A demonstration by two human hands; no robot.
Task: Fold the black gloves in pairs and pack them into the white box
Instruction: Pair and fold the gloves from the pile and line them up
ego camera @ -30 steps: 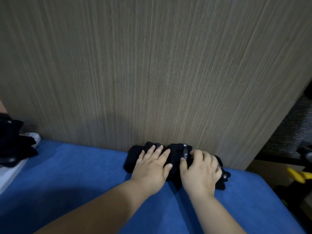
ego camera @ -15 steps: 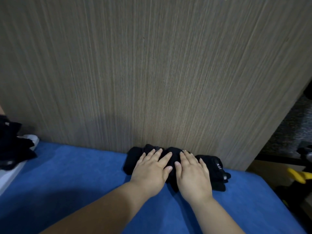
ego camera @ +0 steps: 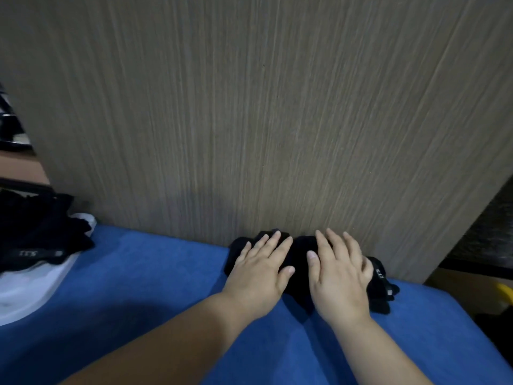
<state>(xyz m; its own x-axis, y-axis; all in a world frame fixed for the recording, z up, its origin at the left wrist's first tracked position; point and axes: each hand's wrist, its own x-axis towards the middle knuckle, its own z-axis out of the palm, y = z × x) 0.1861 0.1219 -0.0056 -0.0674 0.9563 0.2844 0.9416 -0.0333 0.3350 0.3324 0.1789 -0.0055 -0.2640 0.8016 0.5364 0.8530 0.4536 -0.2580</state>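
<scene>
Blue cloth surface (ego camera: 138, 287) against wooden panel (ego camera: 249, 107), black gloves (ego camera: 298, 262) under both flat palms — left hand (ego camera: 259, 273), right hand (ego camera: 337, 273), side by side.

Blue cloth surface (ego camera: 144, 290), black gloves (ego camera: 298, 262) at its far edge, white box (ego camera: 27, 295) at its left

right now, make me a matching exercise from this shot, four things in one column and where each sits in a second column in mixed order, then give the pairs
Things
1. left hand
2. right hand
3. white box
4. wooden panel

Places
a. upright behind the blue surface
b. at the far left edge, under a glove pile
c. flat on the left part of the black gloves
d. flat on the right part of the same gloves, beside the lettered cuff

Pairs: 1-c, 2-d, 3-b, 4-a
</scene>
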